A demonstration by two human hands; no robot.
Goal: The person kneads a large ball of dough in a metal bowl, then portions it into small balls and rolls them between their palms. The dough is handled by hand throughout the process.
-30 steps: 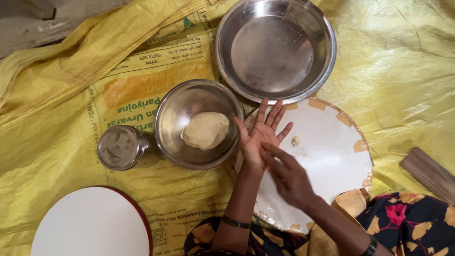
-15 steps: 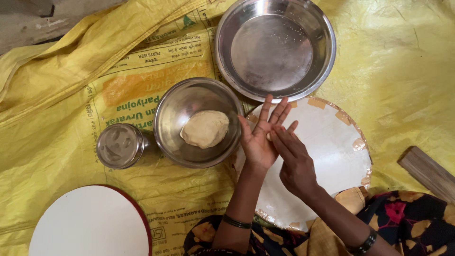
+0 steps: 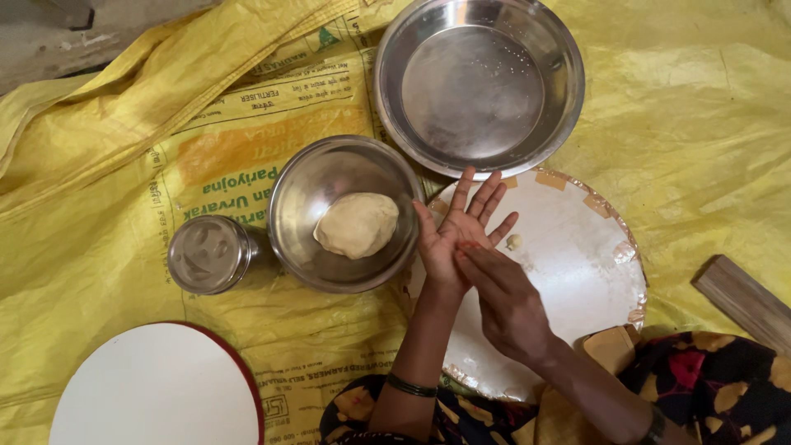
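Observation:
My left hand (image 3: 456,231) is held palm up with its fingers spread, over the near-left edge of a round white rolling board (image 3: 577,272). My right hand (image 3: 507,303) lies across it, fingers flat on the left palm. Anything between the palms is hidden. A tiny bit of dough (image 3: 513,241) sits on the board just right of my left fingers. Left of my hands, a small steel bowl (image 3: 305,189) holds a lump of pale dough (image 3: 357,224).
A large steel plate (image 3: 560,82) lies beyond the board. A small round steel tin (image 3: 208,254) stands left of the bowl. A white disc with a red rim (image 3: 156,387) is at the near left, a wooden piece (image 3: 741,301) at right. Everything rests on yellow sacking (image 3: 107,165).
My right hand slid forward over the left palm, then back toward the wrist. My left hand has stayed in nearly the same place.

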